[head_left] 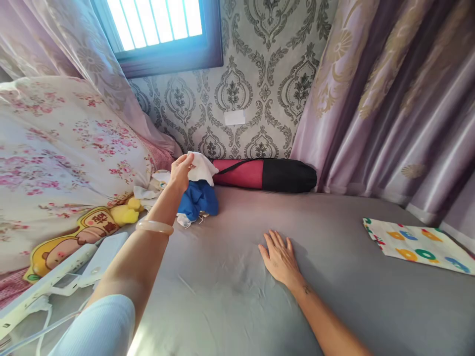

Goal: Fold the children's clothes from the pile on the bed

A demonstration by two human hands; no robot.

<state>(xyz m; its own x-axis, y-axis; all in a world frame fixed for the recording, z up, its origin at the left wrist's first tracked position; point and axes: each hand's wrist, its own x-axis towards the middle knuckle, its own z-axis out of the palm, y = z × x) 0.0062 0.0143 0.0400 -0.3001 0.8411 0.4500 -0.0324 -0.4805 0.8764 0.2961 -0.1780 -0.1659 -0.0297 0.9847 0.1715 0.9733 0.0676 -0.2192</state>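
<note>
My left hand (181,172) reaches far forward and pinches the edge of a white cloth (202,169), raised over a small heap. In that heap lie a blue cloth garment (199,199) and some pale cloth pieces (146,194), partly hidden behind my wrist. My right hand (279,258) rests flat on the grey bedsheet (237,287), fingers stretched and slightly spread, holding nothing. Off to its right lies a folded white cloth with colourful letters (423,245).
Against the patterned wall lies a long red and black bag (260,174). At left are a power strip (22,306) with cables, a white box (106,254), a yellow cartoon cushion (67,244) and flowered fabric (67,158). Curtains (386,99) hang at right.
</note>
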